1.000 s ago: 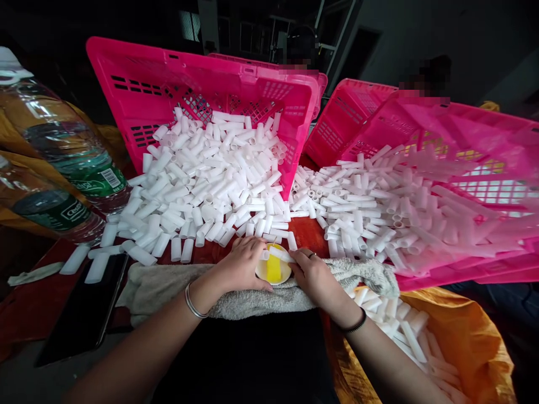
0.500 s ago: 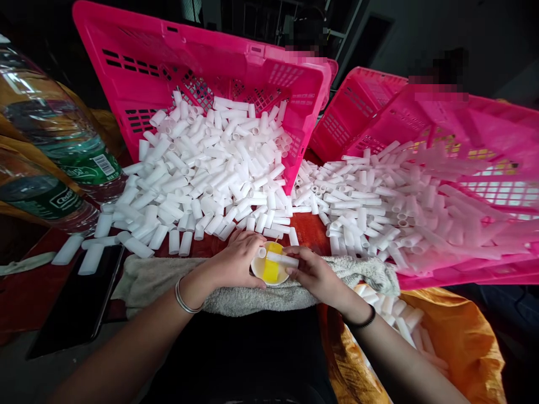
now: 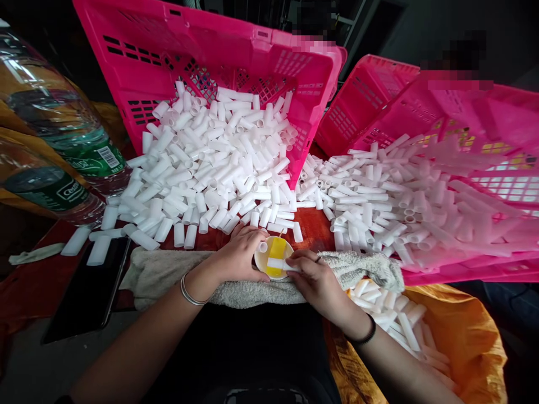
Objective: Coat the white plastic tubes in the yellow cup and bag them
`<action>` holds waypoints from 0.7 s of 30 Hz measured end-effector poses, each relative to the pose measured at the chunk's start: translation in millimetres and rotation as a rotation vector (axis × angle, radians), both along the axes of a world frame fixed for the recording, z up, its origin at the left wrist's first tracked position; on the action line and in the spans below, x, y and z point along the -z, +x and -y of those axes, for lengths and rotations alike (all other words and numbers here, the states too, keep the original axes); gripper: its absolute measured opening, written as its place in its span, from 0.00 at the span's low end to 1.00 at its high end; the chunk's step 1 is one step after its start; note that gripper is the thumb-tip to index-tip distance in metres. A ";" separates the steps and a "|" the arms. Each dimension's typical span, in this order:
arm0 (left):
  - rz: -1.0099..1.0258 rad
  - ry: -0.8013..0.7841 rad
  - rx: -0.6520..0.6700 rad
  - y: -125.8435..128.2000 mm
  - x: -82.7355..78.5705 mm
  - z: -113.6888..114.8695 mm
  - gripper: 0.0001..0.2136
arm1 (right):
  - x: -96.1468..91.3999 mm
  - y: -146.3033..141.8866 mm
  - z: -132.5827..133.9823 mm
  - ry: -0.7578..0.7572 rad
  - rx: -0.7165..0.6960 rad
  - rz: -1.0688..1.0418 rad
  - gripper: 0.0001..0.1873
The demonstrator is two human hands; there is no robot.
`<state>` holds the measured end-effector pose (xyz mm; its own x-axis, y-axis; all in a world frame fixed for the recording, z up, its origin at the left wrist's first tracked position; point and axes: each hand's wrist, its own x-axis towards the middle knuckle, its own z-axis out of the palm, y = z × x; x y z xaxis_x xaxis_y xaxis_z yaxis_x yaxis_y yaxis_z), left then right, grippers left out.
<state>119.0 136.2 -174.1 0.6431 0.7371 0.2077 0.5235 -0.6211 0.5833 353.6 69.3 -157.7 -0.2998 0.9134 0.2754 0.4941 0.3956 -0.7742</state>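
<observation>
White tube (image 3: pixel 278 263) lies crosswise over a small round dish (image 3: pixel 259 259), pinched at its right end by the fingers of the right hand (image 3: pixel 318 280). The dish holds something yellow (image 3: pixel 277 249) and sits on a grey towel (image 3: pixel 168 272) at the near edge of the red tabletop (image 3: pixel 314 227). We see the left hand (image 3: pixel 240 255) curled against the dish's left rim, with a short tube (image 3: pixel 263 247) end-on at its fingertips. We cannot tell whether those fingers grip that tube or the dish.

Beyond the dish, a tipped pink crate (image 3: pixel 210 50) spills a heap of white tubes (image 3: pixel 219 163) onto the tabletop. To the right, a second pink crate (image 3: pixel 484 112) is also tipped and spills its own heap (image 3: pixel 391 191). A third crate (image 3: pixel 362 101) stands behind, between the two.

Near the right forearm, an orange bag (image 3: pixel 463 336) holds more tubes (image 3: pixel 391 314). At the left lie two water bottles (image 3: pixel 63 123) and a dark phone (image 3: pixel 88 292).
</observation>
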 end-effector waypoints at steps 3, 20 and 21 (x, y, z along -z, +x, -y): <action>-0.002 -0.001 -0.008 0.1 0.0 0.2 0.40 | 0.9 -0.3 1.5 0.004 -0.034 -0.046 0.05; -0.019 -0.028 0.021 -1.5 -6.1 -2.5 0.39 | 12.0 9.8 3.3 0.404 -0.138 0.155 0.08; -0.039 -0.015 0.033 -2.2 -7.6 -2.5 0.39 | 10.7 10.5 3.4 0.420 -0.141 0.109 0.07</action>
